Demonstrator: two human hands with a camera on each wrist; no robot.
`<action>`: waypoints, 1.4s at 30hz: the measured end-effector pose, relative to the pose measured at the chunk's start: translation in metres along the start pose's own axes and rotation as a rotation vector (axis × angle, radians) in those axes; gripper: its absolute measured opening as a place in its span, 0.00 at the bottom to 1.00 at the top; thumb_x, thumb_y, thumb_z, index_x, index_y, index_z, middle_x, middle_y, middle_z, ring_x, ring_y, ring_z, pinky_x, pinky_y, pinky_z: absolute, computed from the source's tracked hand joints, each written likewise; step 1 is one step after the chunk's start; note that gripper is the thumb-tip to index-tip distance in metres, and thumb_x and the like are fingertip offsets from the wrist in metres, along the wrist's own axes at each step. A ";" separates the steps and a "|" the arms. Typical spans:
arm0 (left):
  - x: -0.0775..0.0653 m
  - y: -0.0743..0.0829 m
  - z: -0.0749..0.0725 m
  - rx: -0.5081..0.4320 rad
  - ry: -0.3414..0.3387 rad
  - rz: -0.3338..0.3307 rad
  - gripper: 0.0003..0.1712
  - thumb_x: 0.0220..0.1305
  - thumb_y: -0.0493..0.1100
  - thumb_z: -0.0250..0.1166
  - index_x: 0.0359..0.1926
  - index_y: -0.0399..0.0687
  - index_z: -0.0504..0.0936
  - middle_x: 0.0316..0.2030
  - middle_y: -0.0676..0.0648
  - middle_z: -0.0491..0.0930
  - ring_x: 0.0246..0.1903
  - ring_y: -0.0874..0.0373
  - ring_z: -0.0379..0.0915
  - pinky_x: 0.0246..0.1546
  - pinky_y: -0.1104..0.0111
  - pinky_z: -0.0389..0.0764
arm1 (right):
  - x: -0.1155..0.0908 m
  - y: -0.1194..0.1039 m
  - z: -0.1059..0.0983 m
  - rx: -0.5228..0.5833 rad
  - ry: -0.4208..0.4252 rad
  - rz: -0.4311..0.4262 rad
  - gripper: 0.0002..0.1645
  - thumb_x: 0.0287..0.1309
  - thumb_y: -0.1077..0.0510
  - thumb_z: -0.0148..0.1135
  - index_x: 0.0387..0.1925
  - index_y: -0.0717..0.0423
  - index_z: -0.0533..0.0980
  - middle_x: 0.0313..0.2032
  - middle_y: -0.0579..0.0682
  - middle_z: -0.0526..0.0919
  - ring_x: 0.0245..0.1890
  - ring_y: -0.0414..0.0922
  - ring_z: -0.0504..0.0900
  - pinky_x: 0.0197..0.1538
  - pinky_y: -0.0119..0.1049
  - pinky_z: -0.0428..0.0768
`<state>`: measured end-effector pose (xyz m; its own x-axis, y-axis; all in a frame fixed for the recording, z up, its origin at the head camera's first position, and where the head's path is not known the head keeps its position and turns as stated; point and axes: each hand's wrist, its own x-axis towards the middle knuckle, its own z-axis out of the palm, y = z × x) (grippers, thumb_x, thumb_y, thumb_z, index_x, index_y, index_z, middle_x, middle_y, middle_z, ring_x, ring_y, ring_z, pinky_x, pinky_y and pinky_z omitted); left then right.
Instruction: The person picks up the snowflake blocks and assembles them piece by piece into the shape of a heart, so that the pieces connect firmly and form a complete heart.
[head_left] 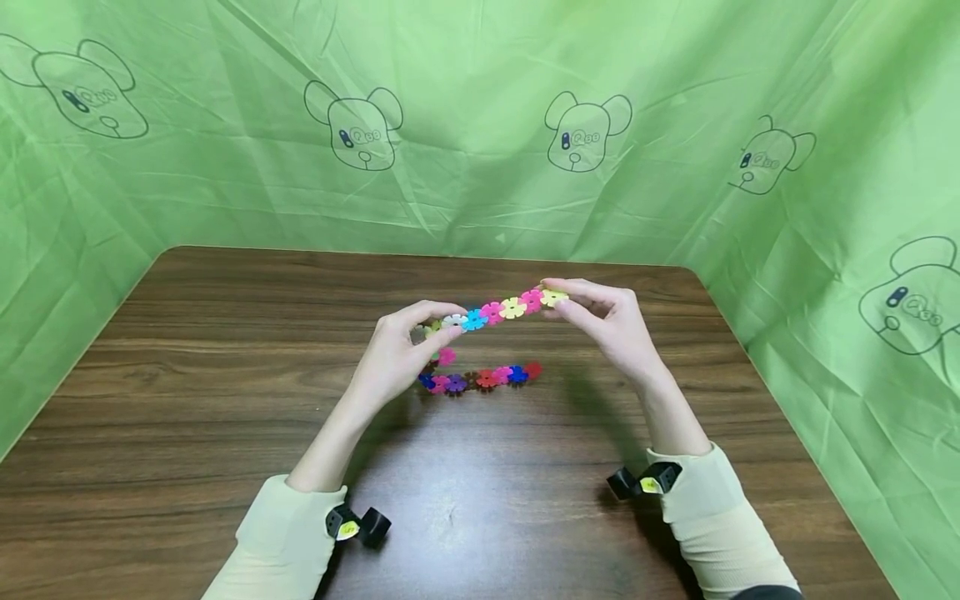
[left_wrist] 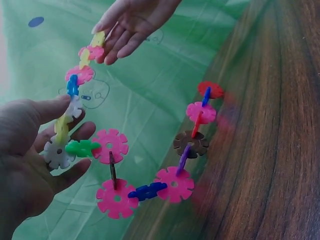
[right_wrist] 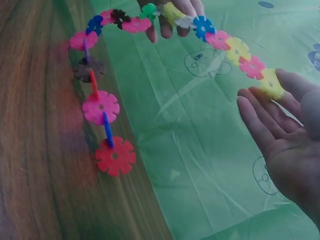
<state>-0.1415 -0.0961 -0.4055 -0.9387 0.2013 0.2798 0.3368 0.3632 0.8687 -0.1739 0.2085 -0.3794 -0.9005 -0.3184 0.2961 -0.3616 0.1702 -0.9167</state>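
Note:
A chain of flower-shaped plastic discs [head_left: 491,312], slotted edge to edge in many colours, is held up above the table. My left hand [head_left: 393,350] pinches it partway along, around a white disc [left_wrist: 75,106] and a yellow one beside it. With thumb and fingers, my right hand [head_left: 611,321] pinches the yellow end disc [right_wrist: 271,84]. Between the hands the chain runs nearly straight. Past the left hand it bends back in a curve toward the right, ending in a red disc [right_wrist: 115,156]. In the head view, the left hand hides part of the bend.
Below is a brown wood-grain table [head_left: 225,400]. Green cloth [head_left: 465,167] printed with cartoon animal heads stands behind and along the sides. Small black cameras are strapped to the left wrist [head_left: 360,527] and right wrist [head_left: 645,481], over cream sleeves.

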 end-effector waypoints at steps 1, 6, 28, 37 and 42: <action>0.000 0.000 0.000 0.010 -0.011 0.010 0.13 0.70 0.50 0.68 0.54 0.64 0.86 0.44 0.55 0.87 0.26 0.55 0.72 0.27 0.71 0.74 | 0.000 0.000 0.001 0.008 0.010 0.002 0.21 0.70 0.58 0.65 0.62 0.58 0.80 0.56 0.47 0.88 0.46 0.47 0.91 0.57 0.36 0.85; 0.001 0.002 -0.002 0.062 -0.044 0.048 0.19 0.70 0.48 0.68 0.60 0.63 0.84 0.45 0.52 0.86 0.20 0.61 0.65 0.26 0.70 0.73 | 0.000 -0.001 0.008 0.007 0.040 -0.029 0.20 0.69 0.59 0.65 0.59 0.58 0.81 0.49 0.44 0.91 0.43 0.41 0.91 0.53 0.34 0.86; -0.006 0.020 0.003 0.318 -0.057 0.265 0.28 0.70 0.51 0.67 0.69 0.56 0.77 0.41 0.54 0.82 0.32 0.55 0.71 0.35 0.66 0.74 | -0.005 -0.009 0.014 -0.123 -0.011 -0.055 0.17 0.66 0.58 0.69 0.55 0.50 0.85 0.47 0.40 0.91 0.36 0.37 0.85 0.35 0.28 0.79; -0.006 0.020 0.007 0.351 0.006 0.315 0.24 0.70 0.53 0.68 0.64 0.53 0.82 0.34 0.55 0.79 0.27 0.61 0.64 0.30 0.69 0.68 | -0.006 -0.013 0.016 -0.121 -0.027 -0.068 0.18 0.65 0.59 0.70 0.56 0.49 0.85 0.47 0.40 0.90 0.30 0.37 0.81 0.31 0.29 0.76; -0.006 0.021 0.008 0.365 0.039 0.337 0.21 0.71 0.50 0.67 0.62 0.52 0.83 0.41 0.54 0.84 0.25 0.60 0.63 0.31 0.67 0.68 | -0.007 -0.015 0.020 -0.107 -0.037 -0.072 0.19 0.63 0.60 0.72 0.56 0.50 0.84 0.45 0.41 0.91 0.30 0.40 0.83 0.32 0.29 0.78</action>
<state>-0.1279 -0.0823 -0.3924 -0.7729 0.3311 0.5413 0.6192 0.5798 0.5295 -0.1576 0.1892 -0.3728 -0.8623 -0.3676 0.3483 -0.4508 0.2439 -0.8587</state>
